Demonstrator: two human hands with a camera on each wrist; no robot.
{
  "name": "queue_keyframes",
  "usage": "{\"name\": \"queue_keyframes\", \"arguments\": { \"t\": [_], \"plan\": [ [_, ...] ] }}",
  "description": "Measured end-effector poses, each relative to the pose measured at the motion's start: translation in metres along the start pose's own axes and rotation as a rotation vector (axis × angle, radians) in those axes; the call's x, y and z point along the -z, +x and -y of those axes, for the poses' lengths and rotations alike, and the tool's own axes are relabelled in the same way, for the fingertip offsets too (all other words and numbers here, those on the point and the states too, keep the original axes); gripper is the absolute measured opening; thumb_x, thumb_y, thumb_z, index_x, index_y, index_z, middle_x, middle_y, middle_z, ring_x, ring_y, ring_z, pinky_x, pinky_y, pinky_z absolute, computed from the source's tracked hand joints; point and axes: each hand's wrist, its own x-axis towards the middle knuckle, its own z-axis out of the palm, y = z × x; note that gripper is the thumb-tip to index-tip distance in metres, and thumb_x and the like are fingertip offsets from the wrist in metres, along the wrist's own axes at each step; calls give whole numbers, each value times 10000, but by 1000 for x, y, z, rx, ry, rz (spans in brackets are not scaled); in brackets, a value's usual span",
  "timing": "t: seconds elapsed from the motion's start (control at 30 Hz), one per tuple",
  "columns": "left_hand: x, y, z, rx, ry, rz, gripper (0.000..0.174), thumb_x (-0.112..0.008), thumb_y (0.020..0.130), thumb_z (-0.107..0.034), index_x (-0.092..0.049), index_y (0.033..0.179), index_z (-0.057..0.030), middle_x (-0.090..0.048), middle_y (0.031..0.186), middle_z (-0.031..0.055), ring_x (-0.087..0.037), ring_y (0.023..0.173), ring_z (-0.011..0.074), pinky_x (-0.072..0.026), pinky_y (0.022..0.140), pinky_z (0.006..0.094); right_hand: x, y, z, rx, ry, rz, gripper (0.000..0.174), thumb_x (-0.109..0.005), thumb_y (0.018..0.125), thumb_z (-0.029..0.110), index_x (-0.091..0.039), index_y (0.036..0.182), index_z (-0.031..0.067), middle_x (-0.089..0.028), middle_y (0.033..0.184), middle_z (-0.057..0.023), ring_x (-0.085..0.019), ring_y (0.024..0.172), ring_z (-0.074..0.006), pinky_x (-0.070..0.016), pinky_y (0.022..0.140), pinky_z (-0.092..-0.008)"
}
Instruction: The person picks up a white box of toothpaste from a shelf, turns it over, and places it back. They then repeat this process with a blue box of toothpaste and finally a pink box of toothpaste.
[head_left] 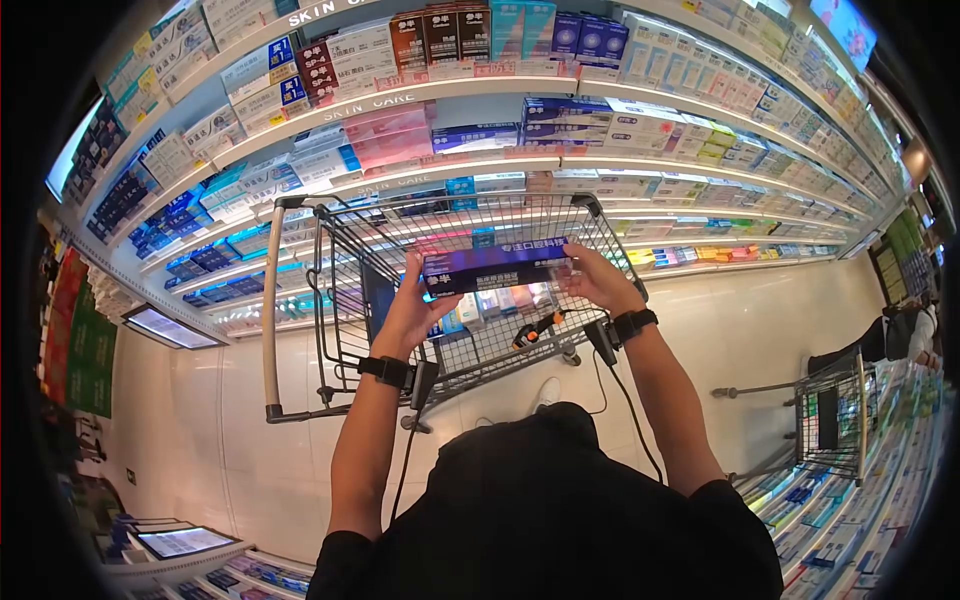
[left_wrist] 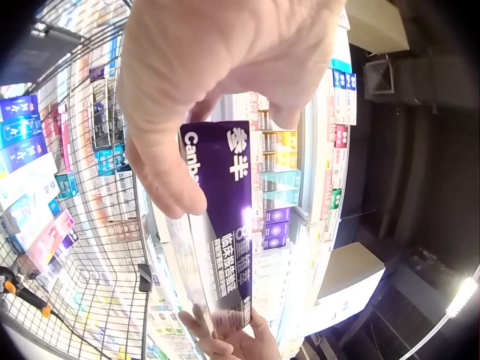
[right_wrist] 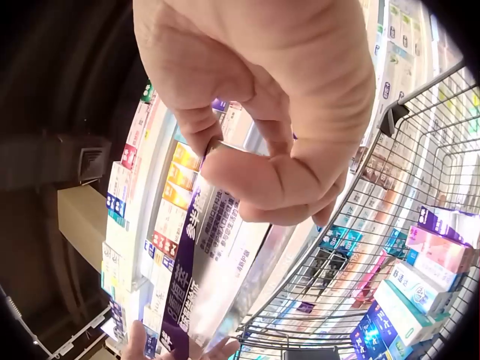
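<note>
A long purple toothpaste box (head_left: 495,272) with white lettering is held level over the shopping cart (head_left: 470,345). At its left end my left hand (head_left: 408,318) grips it, and my right hand (head_left: 603,282) holds the other end. In the left wrist view the thumb and fingers of the left hand (left_wrist: 217,67) pinch the end of the box (left_wrist: 229,187). The right wrist view has the right hand (right_wrist: 277,127) curled round its end of the box (right_wrist: 225,247), whose pale printed side shows there. Part of the cart's contents is hidden behind the box.
Several boxed products (right_wrist: 416,289) lie in the cart's wire basket, along with a black and orange item (head_left: 538,330). Lit shelves (head_left: 560,165) packed with boxes curve around ahead. A second cart (head_left: 835,420) stands at the right near another person (head_left: 905,335).
</note>
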Motion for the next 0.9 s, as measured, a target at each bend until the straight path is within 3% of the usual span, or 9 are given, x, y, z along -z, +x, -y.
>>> {"name": "queue_keyframes", "arguments": {
  "t": [0.07,0.1,0.27,0.4,0.5,0.6,0.7,0.8,0.9],
  "plan": [
    [-3,-3,-3,-31,5,-4,733,-423,926,-626,-348,1403,-75,-468,1291,172,-580,1108,279,-570,882,358,-6,-12,6,71,-23,101,247,-586,916,241,-532,1111,100,-568,959,-46,-593,829,-177,-493,651,-283],
    [-5,-3,-3,-50,-29,11,717,-424,927,-625,-370,1387,-77,-484,1276,168,-584,1100,274,-570,880,356,-1,-5,4,79,-19,151,283,-589,925,238,-531,1173,115,-590,1050,-51,-625,895,-190,-548,720,-346],
    [4,11,5,-127,-181,50,638,-451,931,-601,-472,1293,-76,-554,1206,138,-594,1088,262,-570,866,352,-3,2,-7,171,42,147,389,-584,938,207,-458,1293,112,-586,1054,-44,-617,941,-162,-555,769,-347],
    [20,30,19,-92,-171,-35,580,-426,957,-570,-522,1251,-79,-609,1162,122,-588,1086,293,-512,899,381,-23,-8,-7,321,10,103,463,-607,927,139,-426,1350,94,-571,1008,-31,-601,941,-142,-544,810,-328],
    [20,24,17,-3,-83,-39,625,-461,935,-585,-498,1271,-59,-590,1170,145,-602,1065,305,-543,870,373,-13,-2,-12,324,8,-14,606,-644,896,109,-350,1425,75,-526,1276,-104,-564,1074,-185,-502,910,-336],
    [15,16,8,56,-50,15,714,-485,902,-622,-450,1312,-38,-559,1186,182,-624,1047,317,-586,846,351,-2,2,-8,335,1,128,656,-647,891,103,-312,1453,69,-478,1357,-121,-548,1115,-180,-487,934,-316],
    [13,13,3,79,-14,57,771,-447,891,-659,-428,1331,-26,-534,1220,209,-637,1020,332,-598,830,335,-7,1,-3,397,34,173,636,-650,891,113,-327,1436,49,-460,1382,-112,-544,1122,-168,-484,934,-299],
    [12,15,0,35,-82,71,769,-433,901,-652,-421,1341,-21,-529,1228,211,-637,1027,330,-602,819,332,-17,-8,5,385,-7,218,574,-657,896,143,-382,1392,53,-524,1247,-68,-532,1148,-163,-496,937,-315],
    [9,8,-7,10,-61,38,708,-385,937,-620,-434,1337,-37,-533,1230,198,-632,1046,316,-599,830,332,-13,-6,4,396,-36,274,521,-678,887,213,-450,1325,48,-549,1205,-66,-539,1139,-158,-493,938,-302]
  ]
}}
